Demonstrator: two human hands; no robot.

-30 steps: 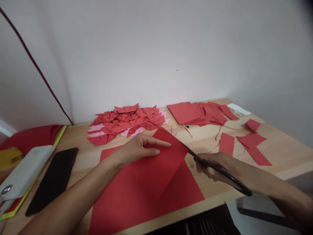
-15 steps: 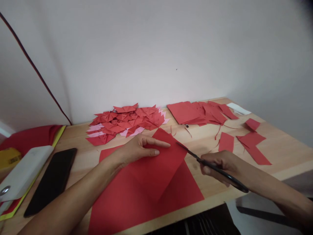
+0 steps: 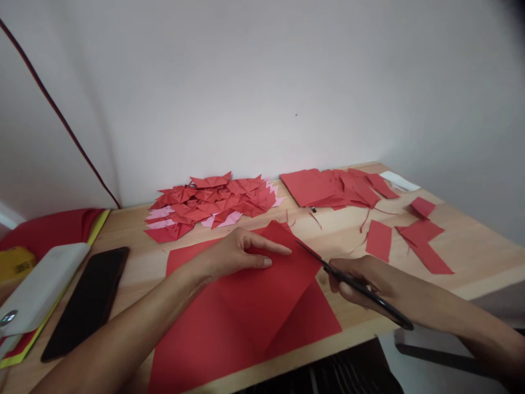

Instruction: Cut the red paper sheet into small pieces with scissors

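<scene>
folded red paper flap (image 3: 283, 262) shifted rightward, scissors (image 3: 353, 284) tip nearer it

head view looks down, close over table (image 3: 471, 257).

The left hand (image 3: 235, 253) lies palm down, forefinger and thumb stretched out toward the right, forearm reaching in from the lower left. The right hand (image 3: 361, 279) is curled closed, knuckles up, forearm entering from the lower right.

Plain red paper sheet (image 3: 246, 312) under the fingers; black scissors (image 3: 353, 284) beside them; beyond, red-and-pink folded pieces (image 3: 209, 205).
</scene>
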